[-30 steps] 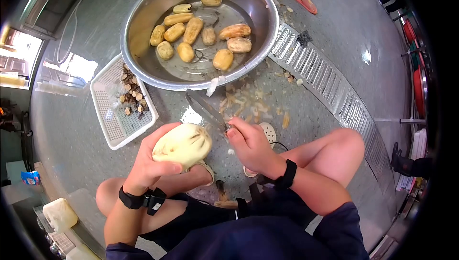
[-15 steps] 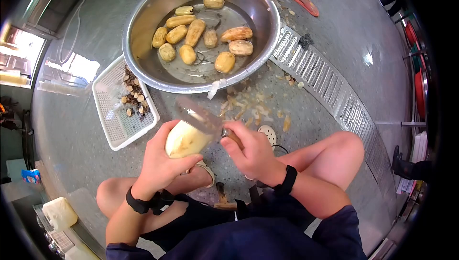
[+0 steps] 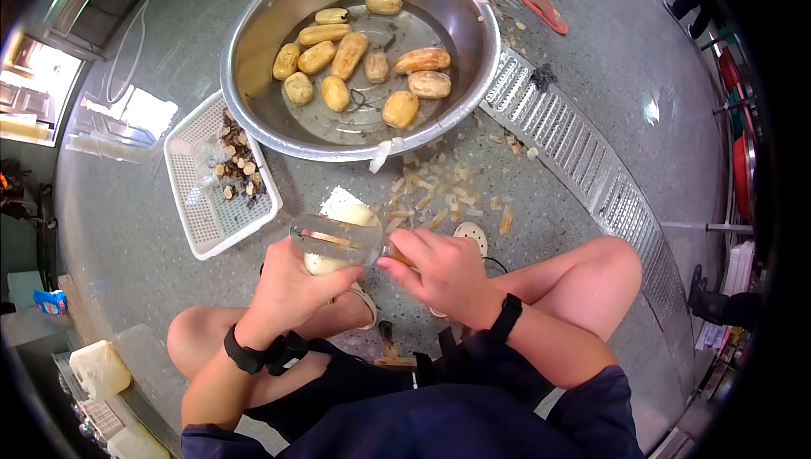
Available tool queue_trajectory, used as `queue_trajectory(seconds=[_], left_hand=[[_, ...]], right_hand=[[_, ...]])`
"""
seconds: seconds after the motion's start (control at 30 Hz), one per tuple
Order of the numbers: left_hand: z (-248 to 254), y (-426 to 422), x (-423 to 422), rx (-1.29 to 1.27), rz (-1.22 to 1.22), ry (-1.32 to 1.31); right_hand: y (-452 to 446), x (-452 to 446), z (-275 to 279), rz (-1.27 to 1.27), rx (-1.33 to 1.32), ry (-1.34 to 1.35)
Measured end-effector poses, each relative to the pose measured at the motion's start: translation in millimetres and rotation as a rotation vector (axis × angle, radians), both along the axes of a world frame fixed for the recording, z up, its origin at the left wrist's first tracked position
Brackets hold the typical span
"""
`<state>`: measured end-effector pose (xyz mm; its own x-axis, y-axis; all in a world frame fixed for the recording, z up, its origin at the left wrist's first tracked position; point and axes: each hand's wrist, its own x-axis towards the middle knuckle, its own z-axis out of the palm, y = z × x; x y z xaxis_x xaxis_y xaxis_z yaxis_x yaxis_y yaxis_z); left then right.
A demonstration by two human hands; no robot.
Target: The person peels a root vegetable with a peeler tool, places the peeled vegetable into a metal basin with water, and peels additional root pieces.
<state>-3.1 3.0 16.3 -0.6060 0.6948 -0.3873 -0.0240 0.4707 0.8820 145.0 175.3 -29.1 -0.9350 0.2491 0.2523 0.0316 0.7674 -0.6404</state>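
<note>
My left hand [image 3: 291, 290] is wrapped round a pale, peeled lotus root [image 3: 324, 264], held above the floor between my knees. In my right hand [image 3: 448, 273] is the handle of a broad-bladed peeling knife [image 3: 340, 239] with a slot along its blade. The blade lies across the root and hides its middle. Beyond the hands stands a large metal basin [image 3: 296, 148], where several unpeeled brown-yellow lotus root pieces [image 3: 349, 55] lie in shallow water.
A white plastic basket [image 3: 187, 206] with dark trimmings and cut ends stands left of the basin. Peel scraps [image 3: 431, 193] litter the floor before it. A metal drain grate [image 3: 574, 142] runs along the right. Another person's sandalled foot [image 3: 545, 11] is at the back.
The knife has moved left and down over the lotus root, its blade turning so the slot shows. The root has tilted, with its far end now showing beyond the blade.
</note>
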Motion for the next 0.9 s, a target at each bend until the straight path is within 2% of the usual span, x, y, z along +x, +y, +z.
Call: queue_trajectory(seconds=[0.07,0.27,0.37,0.43,0.5,0.63,0.73,0.8,0.83,0.87,0.9], left_hand=[[1,2,-1,-0.131,-0.024,0.061],[-28,-5,-1,-0.232,0.055,0.028],[-14,-10,2,-0.143,0.121,0.003],[-1,-9,-7,-0.158,0.132,-0.106],[2,-8,-9,-0.184,0.124,-0.188],[-24,-13,-6,-0.013,0.086,-0.072],[-20,-12,-3,0.08,0.01,0.01],[-5,-11,-8,0.054,-0.103,-0.141],[0,-9,-11,0.046,-0.155,-0.211],[0,-7,-11,0.11,-0.095,-0.242],[-2,-7,-9,0.171,-0.036,-0.273]], right_hand=[[-4,0,-13,-0.049,-0.056,-0.038],[-11,-2,-32,-0.132,-0.187,-0.213],[22,12,-73,-0.293,-0.226,-0.358],[33,11,-74,-0.363,-0.257,-0.423],[21,9,-68,-0.323,-0.374,-0.378],[6,-6,-29,-0.271,-0.626,-0.329],[2,-12,-32,-0.25,-0.631,0.038],[-12,-22,-39,-0.177,-0.819,0.189],[-11,-22,-37,-0.134,-0.938,0.15],[-10,-22,-33,-0.098,-1.056,0.108],[-5,-16,-16,-0.063,-1.2,-0.056]])
